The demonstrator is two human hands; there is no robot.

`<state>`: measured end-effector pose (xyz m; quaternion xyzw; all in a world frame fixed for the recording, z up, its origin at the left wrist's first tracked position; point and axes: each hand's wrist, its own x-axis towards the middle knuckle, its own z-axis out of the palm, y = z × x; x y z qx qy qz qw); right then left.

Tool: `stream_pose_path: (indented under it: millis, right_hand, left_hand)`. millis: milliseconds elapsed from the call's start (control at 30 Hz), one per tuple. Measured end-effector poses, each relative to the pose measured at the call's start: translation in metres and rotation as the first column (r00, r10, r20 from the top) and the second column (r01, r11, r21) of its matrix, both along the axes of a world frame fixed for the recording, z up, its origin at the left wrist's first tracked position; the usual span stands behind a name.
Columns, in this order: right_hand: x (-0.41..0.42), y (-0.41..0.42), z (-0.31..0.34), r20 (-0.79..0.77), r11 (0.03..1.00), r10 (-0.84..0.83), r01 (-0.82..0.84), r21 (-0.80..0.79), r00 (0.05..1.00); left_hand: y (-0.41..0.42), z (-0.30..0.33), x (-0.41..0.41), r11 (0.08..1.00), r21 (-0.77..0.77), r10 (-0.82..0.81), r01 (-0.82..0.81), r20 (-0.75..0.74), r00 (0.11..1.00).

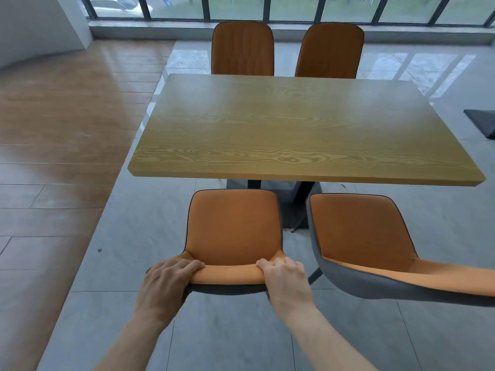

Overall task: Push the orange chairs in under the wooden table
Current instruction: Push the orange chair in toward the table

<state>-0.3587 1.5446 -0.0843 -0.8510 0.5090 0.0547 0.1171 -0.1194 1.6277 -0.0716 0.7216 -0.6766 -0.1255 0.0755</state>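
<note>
1. No containers in view; wooden table (pixel 294 124) top is bare.
2. Left hand (pixel 167 281) and right hand (pixel 285 279) are both clamped on the backrest top of the near-left chair (pixel 233 231), one at each corner, fingers curled over the orange edge. Hands apart, w/ the backrest span between them.
3. That chair stands at the near side of the table; its seat front is close to the table edge but not under it, whole seat still visible.
4. Near-right chair (pixel 361 236) sits just beside it, turned at an angle, also outside the table edge. Its backrest runs off the right frame edge, so cut off.
5. Far-left chair (pixel 242 48) and far-right chair (pixel 329 50) stand across the table; only backrests show, seats hidden behind the tabletop.
6. Table base (pixel 284 194) is dark, mostly hidden by top and chairs.
7. Dark object (pixel 482 121) at right edge: cut off, can't tell what it is.
8. Count: 4 orange chairs, 1 table, 2 hands.
9. Floor: grey tile (pixel 120 263) under the table, wood planks (pixel 53 129) to the left; windows (pixel 267 6) at the back.
</note>
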Motion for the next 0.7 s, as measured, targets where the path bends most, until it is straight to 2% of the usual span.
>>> stream_pose_path:
  millis: [700]
  right_hand:
    - [0.016, 0.001, 0.004, -0.07, 0.997, -0.033, 0.037, 0.068, 0.997]
  left_hand:
    - [-0.003, -0.005, 0.021, 0.999, 0.029, -0.016, 0.016, 0.007, 1.0]
